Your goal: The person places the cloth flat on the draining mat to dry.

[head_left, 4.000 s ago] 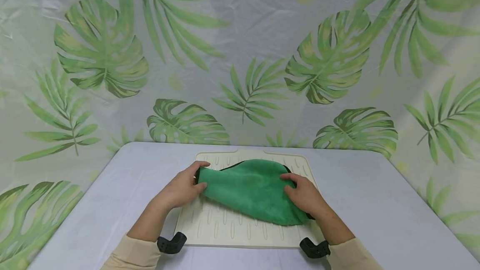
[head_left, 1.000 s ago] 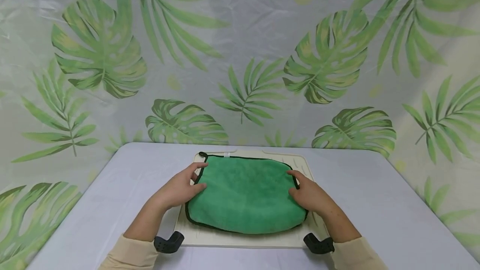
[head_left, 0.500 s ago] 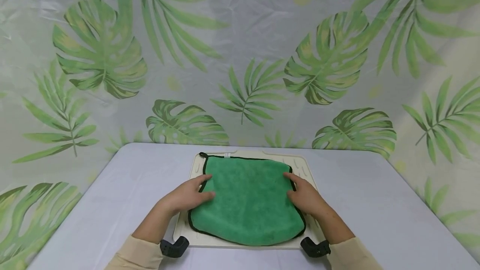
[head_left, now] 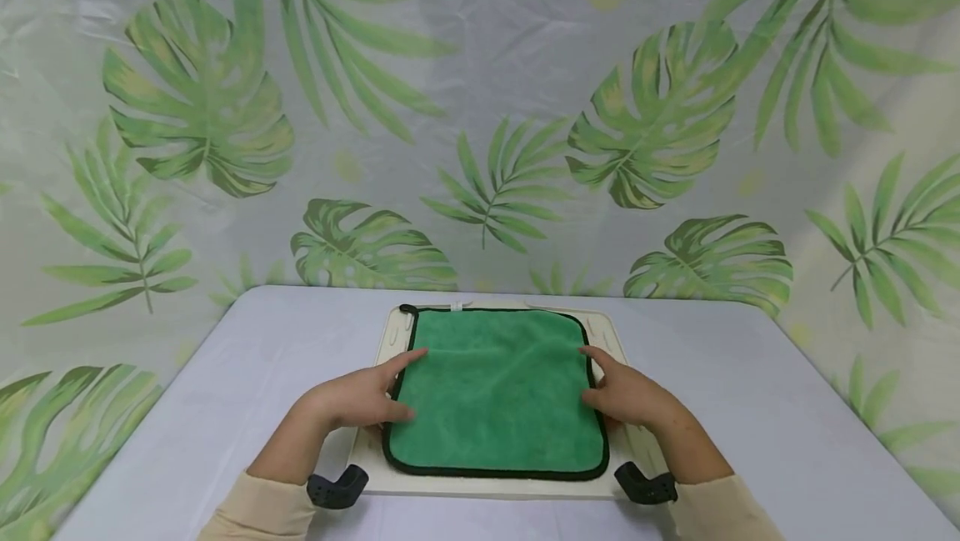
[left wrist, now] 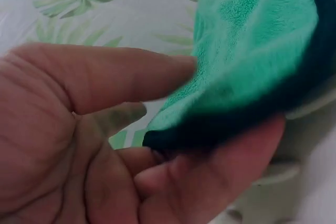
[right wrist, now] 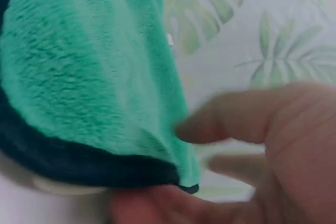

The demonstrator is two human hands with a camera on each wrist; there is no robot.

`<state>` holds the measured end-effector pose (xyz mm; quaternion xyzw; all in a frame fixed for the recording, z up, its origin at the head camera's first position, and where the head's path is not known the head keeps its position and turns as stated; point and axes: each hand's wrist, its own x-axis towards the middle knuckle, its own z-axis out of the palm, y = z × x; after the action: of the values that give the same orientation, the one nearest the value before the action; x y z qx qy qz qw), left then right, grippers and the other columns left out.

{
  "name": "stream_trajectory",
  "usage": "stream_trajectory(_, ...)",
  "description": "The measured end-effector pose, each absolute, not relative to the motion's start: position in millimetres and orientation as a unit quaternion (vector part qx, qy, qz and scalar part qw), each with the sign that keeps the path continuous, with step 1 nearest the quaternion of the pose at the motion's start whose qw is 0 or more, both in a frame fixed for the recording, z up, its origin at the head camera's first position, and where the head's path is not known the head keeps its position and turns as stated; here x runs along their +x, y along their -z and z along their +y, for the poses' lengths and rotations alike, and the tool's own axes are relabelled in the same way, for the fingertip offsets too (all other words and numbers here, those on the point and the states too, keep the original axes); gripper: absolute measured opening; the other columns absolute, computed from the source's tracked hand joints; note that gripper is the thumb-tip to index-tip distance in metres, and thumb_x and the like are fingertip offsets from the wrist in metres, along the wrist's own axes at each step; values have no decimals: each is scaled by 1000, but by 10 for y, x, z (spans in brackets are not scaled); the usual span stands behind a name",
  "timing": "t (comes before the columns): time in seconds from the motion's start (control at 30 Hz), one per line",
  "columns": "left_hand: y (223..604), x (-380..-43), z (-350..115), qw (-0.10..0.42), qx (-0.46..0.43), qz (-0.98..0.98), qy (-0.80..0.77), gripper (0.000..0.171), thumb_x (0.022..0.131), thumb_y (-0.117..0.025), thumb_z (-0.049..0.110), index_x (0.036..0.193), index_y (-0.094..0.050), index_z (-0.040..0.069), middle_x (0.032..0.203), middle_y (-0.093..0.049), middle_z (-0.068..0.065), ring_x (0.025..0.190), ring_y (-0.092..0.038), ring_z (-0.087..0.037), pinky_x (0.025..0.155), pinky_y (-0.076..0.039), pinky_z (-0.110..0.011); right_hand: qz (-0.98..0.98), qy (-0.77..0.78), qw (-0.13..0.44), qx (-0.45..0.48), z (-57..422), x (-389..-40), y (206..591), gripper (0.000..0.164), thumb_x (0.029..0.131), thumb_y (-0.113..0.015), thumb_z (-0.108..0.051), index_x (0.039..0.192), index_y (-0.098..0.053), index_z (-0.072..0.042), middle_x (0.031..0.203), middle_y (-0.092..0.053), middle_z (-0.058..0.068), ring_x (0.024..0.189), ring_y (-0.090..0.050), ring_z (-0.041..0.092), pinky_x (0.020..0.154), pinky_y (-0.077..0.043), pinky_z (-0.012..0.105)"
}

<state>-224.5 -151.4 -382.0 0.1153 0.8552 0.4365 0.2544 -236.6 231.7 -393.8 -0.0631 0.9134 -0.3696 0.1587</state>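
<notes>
A green plush cleaning cloth with a dark border lies spread over a cream ribbed board. A small loop shows at its far left corner. My left hand is at the cloth's left edge, thumb and forefinger spread. In the left wrist view, fingers sit under the dark border and the thumb reaches over the cloth without pressing it down. My right hand is at the right edge in a similar pose. The right wrist view shows blurred fingers below the border and a gap under the upper digit.
The board rests on a white-covered table. A leaf-patterned sheet hangs behind the table. A black camera mount sits at each wrist, the left mount and the right mount near the board's front corners.
The cloth was folded over and bunched; it is now spread flatter and squarer, its near edge straightened and its far edge slightly farther back. Both hands have shifted slightly outward along its sides.
</notes>
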Motion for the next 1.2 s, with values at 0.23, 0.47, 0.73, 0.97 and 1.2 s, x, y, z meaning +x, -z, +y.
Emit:
stream_trajectory(0.23,3820,-2231,-1537,337,114,810,-467,98,89,-71,0,165,-15,27,119,-61,-28,58,-71,-20,61,-62,-37,904,377,180,-88,2455,-2323,3911,71,93,-54,1,159,-31,-7,61,-51,4,43,-41,14,47,-38,30)
stream_trajectory(0.47,3968,-2361,-1479,167,108,862,-466,75,99,-67,24,163,-27,16,125,-65,-21,86,-71,-27,77,-58,-41,900,407,133,-81,2545,-2417,3960,51,99,-55,-9,148,-46,1,98,-67,19,63,-55,20,59,-49,35)
stream_trajectory(0.73,4157,-2768,-1378,123,69,843,-519,71,102,-62,35,161,-30,14,163,-32,-28,150,-33,-48,115,-40,-61,892,440,79,-63,2436,-2824,4142,52,105,-47,-16,155,-41,-4,159,-36,30,144,-40,49,107,-47,57)
stream_trajectory(0.97,4115,-2932,-1292,80,65,861,-498,64,105,-56,33,161,-31,13,169,-23,-18,156,-19,-44,121,-31,-61,910,409,52,-53,2371,-2983,4106,52,105,-44,-16,156,-42,-6,121,-63,28,102,-65,43,81,-55,44)
stream_trajectory(1.2,4086,-2870,-1359,114,83,872,-469,69,104,-59,28,163,-26,15,153,-44,-29,139,-48,-48,109,-46,-58,902,422,68,-60,2424,-2965,4062,54,106,-47,-16,156,-38,-2,159,-36,30,133,-51,50,98,-53,52)
